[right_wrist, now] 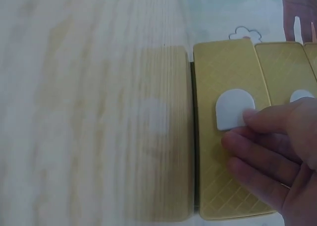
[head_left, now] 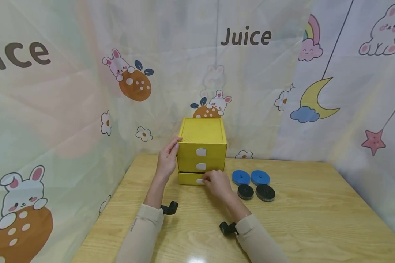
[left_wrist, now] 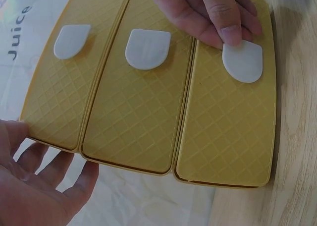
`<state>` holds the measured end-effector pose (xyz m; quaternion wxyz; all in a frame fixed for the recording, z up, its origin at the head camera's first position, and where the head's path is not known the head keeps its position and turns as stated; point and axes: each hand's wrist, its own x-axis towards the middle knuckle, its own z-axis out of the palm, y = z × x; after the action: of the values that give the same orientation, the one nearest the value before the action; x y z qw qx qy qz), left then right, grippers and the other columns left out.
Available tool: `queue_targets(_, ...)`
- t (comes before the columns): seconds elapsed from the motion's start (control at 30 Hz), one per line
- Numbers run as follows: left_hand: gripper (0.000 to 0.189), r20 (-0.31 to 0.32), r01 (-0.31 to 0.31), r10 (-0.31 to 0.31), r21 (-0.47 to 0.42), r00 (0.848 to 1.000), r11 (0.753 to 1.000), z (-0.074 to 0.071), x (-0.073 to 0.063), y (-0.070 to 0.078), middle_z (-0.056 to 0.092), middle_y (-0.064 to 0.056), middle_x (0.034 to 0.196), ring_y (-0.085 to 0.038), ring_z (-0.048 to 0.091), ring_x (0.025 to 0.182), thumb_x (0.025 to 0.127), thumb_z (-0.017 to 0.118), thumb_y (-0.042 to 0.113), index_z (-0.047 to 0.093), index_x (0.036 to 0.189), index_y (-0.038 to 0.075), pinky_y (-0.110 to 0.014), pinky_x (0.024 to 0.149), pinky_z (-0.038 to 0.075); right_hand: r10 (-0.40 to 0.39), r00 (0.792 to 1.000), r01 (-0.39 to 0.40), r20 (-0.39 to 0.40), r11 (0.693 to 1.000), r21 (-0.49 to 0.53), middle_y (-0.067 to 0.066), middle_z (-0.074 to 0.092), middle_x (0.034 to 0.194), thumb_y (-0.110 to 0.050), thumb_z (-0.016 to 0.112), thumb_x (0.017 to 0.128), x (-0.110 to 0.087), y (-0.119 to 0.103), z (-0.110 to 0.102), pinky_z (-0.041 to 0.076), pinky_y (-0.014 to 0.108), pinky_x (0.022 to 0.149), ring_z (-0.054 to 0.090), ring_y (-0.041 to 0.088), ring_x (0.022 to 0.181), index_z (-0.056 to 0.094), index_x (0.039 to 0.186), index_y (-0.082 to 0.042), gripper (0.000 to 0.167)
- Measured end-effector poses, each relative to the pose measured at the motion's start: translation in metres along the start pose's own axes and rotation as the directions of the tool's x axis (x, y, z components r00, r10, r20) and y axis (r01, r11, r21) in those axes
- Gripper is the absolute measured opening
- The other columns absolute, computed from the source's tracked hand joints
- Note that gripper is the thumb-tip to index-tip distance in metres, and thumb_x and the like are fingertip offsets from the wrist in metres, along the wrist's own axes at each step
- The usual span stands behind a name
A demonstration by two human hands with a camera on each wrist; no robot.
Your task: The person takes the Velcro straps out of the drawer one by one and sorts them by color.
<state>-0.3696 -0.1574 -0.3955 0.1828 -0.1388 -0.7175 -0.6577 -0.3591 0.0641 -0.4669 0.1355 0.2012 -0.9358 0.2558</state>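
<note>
A yellow cabinet with three drawers (head_left: 202, 130) stands on the table, a white tab handle on each drawer front. My right hand (head_left: 217, 183) is at the bottom drawer (head_left: 188, 179), where thumb and fingers pinch its white handle (left_wrist: 242, 62). Along the top edge of that drawer runs a dark gap in the head view. With fairly straight, spread fingers, my left hand (head_left: 167, 159) rests against the cabinet's left side near the upper front corner. The middle drawer (left_wrist: 136, 112) and top drawer (left_wrist: 59, 92) sit in their slots.
Right of the cabinet lie two blue discs, a left one (head_left: 241, 177) and a right one (head_left: 260, 178). Nearer to me are two black discs, one left (head_left: 245, 191) and one right (head_left: 265, 193). A printed cloth (head_left: 184, 54) hangs behind the wooden table (head_left: 303, 219).
</note>
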Motion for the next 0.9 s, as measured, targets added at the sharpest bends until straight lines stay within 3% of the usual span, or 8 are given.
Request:
queue_targets(0.47,0.033,-0.002,-0.011,0.01,-0.008,1.0,1.0,-0.001,0.0,-0.001,0.043,0.005,0.164,-0.011,0.034,0.155,0.112,0.05,0.027,0.066,0.14,0.02,-0.036,0.126,0.033,-0.049,0.998,0.05,0.038,0.999,-0.021,-0.007,0.073,0.077,-0.013,0.081,0.09,-0.004,-0.009,-0.01,0.054,0.03,0.064,0.057,0.01,0.067,0.08,0.082,-0.017,0.01)
queue_targets(0.7,0.033,-0.007,-0.004,0.004,-0.003,1.0,1.0,-0.001,0.001,0.0,0.042,0.003,0.165,-0.014,0.033,0.156,0.112,0.049,0.025,0.066,0.141,0.019,-0.04,0.125,0.034,-0.105,0.99,0.109,0.097,0.993,-0.039,-0.006,0.073,0.077,-0.01,0.081,0.089,-0.006,-0.013,-0.018,0.054,0.028,0.063,0.057,0.008,0.065,0.081,0.081,-0.015,0.009)
queue_targets(0.9,0.034,-0.003,0.002,-0.002,-0.005,1.0,1.0,-0.001,0.001,-0.001,0.042,0.004,0.165,-0.013,0.032,0.156,0.112,0.05,0.026,0.065,0.141,0.019,-0.04,0.125,0.034,-0.135,0.977,0.147,0.165,0.987,-0.062,-0.008,0.066,0.066,-0.008,0.082,0.087,-0.01,-0.021,-0.025,0.048,0.025,0.056,0.052,0.009,0.06,0.079,0.075,-0.014,0.014)
